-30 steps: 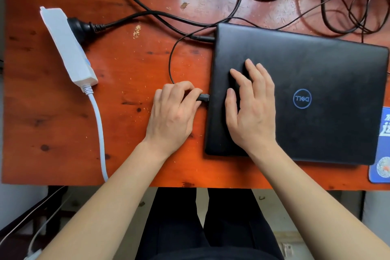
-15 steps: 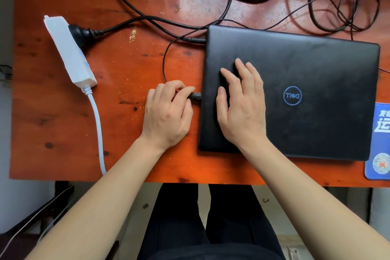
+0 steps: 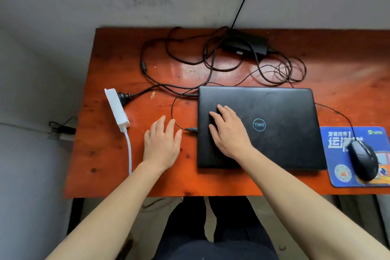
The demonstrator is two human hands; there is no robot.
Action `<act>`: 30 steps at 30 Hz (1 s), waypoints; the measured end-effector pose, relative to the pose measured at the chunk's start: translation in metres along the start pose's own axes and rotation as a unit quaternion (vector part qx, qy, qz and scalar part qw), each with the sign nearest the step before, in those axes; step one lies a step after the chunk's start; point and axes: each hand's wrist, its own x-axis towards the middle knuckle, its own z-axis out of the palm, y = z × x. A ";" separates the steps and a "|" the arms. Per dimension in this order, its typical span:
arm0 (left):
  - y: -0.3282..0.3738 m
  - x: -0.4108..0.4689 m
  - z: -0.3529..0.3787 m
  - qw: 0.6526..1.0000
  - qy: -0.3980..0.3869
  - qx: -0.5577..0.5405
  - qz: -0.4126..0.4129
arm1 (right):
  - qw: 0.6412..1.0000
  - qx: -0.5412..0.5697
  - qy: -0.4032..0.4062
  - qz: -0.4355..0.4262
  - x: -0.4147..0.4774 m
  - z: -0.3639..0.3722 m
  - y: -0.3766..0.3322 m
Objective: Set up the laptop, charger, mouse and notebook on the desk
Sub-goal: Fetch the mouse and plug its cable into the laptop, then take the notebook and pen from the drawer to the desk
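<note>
A closed black laptop (image 3: 274, 129) lies on the orange-red wooden desk (image 3: 105, 164). My right hand (image 3: 228, 131) rests flat on the left part of its lid, fingers spread. My left hand (image 3: 162, 143) hovers open just left of the laptop, holding nothing. A small black plug (image 3: 191, 129) on a thin cable sits in the laptop's left edge, a little right of my left fingertips. The black charger brick (image 3: 247, 45) lies at the back among tangled cables. A black mouse (image 3: 364, 160) sits on a blue mouse pad (image 3: 337, 154) at the right. No notebook is in view.
A white power strip (image 3: 116, 108) with a black plug in it lies on the left; its white cord runs over the front edge. Loose black cables (image 3: 190, 59) loop across the back of the desk. A grey wall stands behind. My legs show below the desk.
My left hand has let go of the small plug and opened, drawing back to the left. The camera has tilted up, bringing the charger brick, mouse and wall into view.
</note>
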 end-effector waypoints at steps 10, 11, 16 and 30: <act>0.019 0.026 -0.168 0.991 0.093 0.094 -0.009 | 0.993 -0.057 0.106 0.002 0.025 -0.169 -0.001; 0.030 0.026 -0.191 0.986 0.142 0.087 0.005 | 0.988 -0.064 0.138 -0.012 0.032 -0.194 -0.006; 0.079 0.014 -0.288 0.933 0.350 0.061 0.051 | 0.949 -0.090 0.286 -0.099 0.053 -0.303 -0.026; 0.116 -0.130 -0.291 0.879 0.419 0.112 -0.197 | 0.917 0.019 0.258 -0.302 0.056 -0.338 -0.075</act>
